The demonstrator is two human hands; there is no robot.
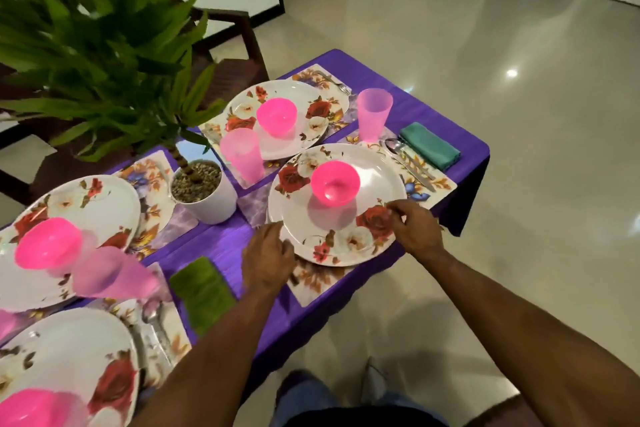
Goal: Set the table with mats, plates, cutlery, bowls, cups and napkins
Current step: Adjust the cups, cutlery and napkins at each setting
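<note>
A white floral plate (377, 177) lies on a floral mat (318, 279) at the table's right end, with a pink bowl (334, 182) standing in its middle. My left hand (268, 253) has curled fingers at the plate's near-left rim. My right hand (414, 227) pinches the near-right rim. Beyond the plate stands a pink cup (374, 114). A spoon and other cutlery (408, 159) lie on the mat to the right, beside a folded teal napkin (429, 147).
Three more settings with floral plates, pink bowls and pink cups cover the purple tablecloth (207, 239). A potted plant in a white pot (207, 201) stands mid-table. A green napkin (202, 289) lies near my left forearm. A dark wooden chair (239, 59) stands behind.
</note>
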